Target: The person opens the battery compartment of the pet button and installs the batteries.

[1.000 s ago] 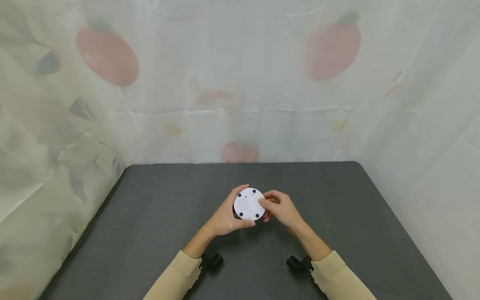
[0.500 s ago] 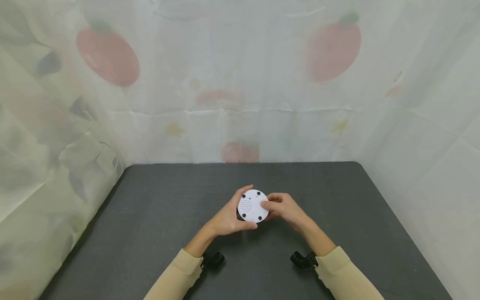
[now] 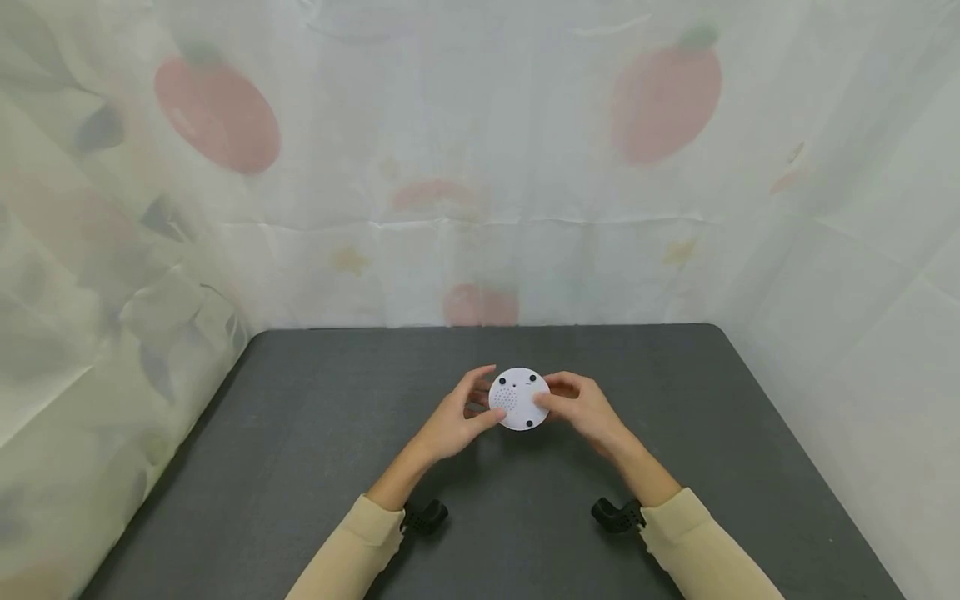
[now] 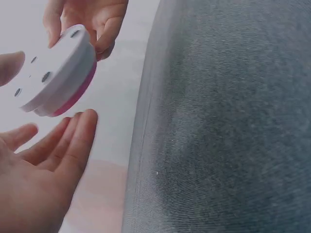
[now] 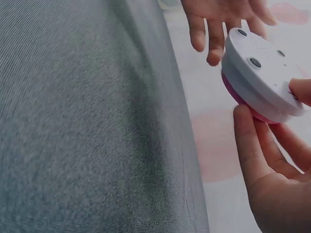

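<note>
A round white device (image 3: 521, 403) with a cluster of speaker holes and dark round feet is held up over the table, its perforated face toward the head camera. A pink layer shows on its other side in the left wrist view, where the device (image 4: 56, 73) is tilted. My right hand (image 3: 588, 410) pinches its right edge, thumb on the white face and fingers behind, as the right wrist view of that hand (image 5: 279, 194) confirms. My left hand (image 3: 452, 423) is spread at the left edge; its thumb overlaps the face, while its fingers stand apart from the pink side.
Beneath the hands lies a dark grey table (image 3: 337, 400) with rounded far corners. Pale curtains (image 3: 555, 167) printed with fruit surround it at the back and sides. Each wrist carries a black camera mount, such as the left mount (image 3: 427, 517).
The device has shifted right and slightly up with the right hand. The left hand, which was gripping its rim top and bottom, has loosened and its fingers have come away.
</note>
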Available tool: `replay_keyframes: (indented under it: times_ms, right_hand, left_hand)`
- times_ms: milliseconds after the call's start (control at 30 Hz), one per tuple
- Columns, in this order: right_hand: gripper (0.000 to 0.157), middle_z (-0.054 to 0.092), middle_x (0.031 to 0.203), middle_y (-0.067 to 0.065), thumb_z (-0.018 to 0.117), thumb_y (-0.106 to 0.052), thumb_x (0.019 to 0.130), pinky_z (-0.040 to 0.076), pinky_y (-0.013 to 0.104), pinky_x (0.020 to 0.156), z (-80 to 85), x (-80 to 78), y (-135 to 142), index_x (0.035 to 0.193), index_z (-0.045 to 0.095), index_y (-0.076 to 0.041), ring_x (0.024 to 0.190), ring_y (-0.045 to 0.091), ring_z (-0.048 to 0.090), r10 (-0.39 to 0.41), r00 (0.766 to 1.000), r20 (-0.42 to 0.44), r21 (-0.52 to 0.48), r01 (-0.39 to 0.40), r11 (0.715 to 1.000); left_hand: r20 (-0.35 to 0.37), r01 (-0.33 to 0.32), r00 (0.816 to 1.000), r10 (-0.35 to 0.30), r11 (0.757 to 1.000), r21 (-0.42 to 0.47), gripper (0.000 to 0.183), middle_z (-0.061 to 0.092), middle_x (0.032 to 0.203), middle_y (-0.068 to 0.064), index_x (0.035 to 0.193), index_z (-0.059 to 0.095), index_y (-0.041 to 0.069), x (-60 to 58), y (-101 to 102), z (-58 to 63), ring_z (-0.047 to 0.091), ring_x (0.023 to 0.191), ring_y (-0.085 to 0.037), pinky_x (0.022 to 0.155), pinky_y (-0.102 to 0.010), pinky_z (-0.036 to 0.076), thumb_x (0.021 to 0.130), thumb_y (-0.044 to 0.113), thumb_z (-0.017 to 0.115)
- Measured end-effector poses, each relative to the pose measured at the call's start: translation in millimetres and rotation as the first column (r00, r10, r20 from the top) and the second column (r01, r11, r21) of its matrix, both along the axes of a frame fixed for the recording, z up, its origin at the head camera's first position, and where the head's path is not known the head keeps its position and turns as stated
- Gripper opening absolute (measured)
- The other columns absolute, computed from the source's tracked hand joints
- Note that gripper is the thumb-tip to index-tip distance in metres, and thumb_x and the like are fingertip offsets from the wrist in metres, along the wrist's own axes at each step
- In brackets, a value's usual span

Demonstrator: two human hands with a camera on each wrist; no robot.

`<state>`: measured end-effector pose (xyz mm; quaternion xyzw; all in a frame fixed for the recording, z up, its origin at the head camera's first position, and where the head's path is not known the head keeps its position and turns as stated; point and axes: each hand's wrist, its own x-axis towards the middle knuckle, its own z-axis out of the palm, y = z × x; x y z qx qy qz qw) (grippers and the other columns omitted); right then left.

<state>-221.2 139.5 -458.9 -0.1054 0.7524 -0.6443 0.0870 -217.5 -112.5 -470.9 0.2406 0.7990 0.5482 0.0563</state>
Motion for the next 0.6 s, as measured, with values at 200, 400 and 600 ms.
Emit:
replay_keyframes:
  times_ms: [200, 400, 600]
  right_hand:
    - [0.035, 0.068, 0.118, 0.017, 0.074, -0.012, 0.094, 0.054, 0.031, 0.086, -3.0, 3.4, 3, 0.125, 0.065, 0.002, 0.109, 0.03, 0.067, -0.021, 0.982, -0.186, 0.039, 0.029, 0.999]
    - [0.033, 0.065, 0.118, 0.018, 0.073, -0.005, 0.093, 0.055, 0.027, 0.087, -7.7, 5.2, 1, 0.124, 0.064, 0.001, 0.11, 0.03, 0.064, 0.013, 0.946, -0.325, -0.013, -0.018, 1.0]
    - [0.036, 0.06, 0.122, 0.02, 0.071, 0.003, 0.093, 0.055, 0.029, 0.089, -11.0, 6.4, -1, 0.128, 0.061, 0.002, 0.112, 0.025, 0.062, 0.072, 0.92, -0.385, -0.062, -0.104, 0.993]
  left_hand:
    - [0.095, -0.015, 0.995, 0.015, 1.0, 0.007, 0.053, 0.062, 0.112, -0.013, 0.151, 0.045, 0.017, -4.6, 8, 7.7, 0.068, 0.091, -0.028, 0.082, -0.049, 0.057, 0.105, 0.04, 0.058]
    - [0.174, -0.021, 0.985, 0.006, 0.996, 0.087, 0.047, 0.063, 0.119, -0.019, 0.143, 0.052, 0.004, -6.4, 9, 12.9, 0.071, 0.09, -0.032, 0.081, -0.046, 0.058, 0.108, 0.036, 0.05]
    - [0.194, 0.014, 0.98, -0.041, 0.99, 0.139, 0.043, 0.059, 0.129, -0.02, 0.139, 0.054, -0.001, -9.0, 8, 11.5, 0.064, 0.111, -0.031, 0.089, -0.047, 0.055, 0.11, 0.031, 0.047]
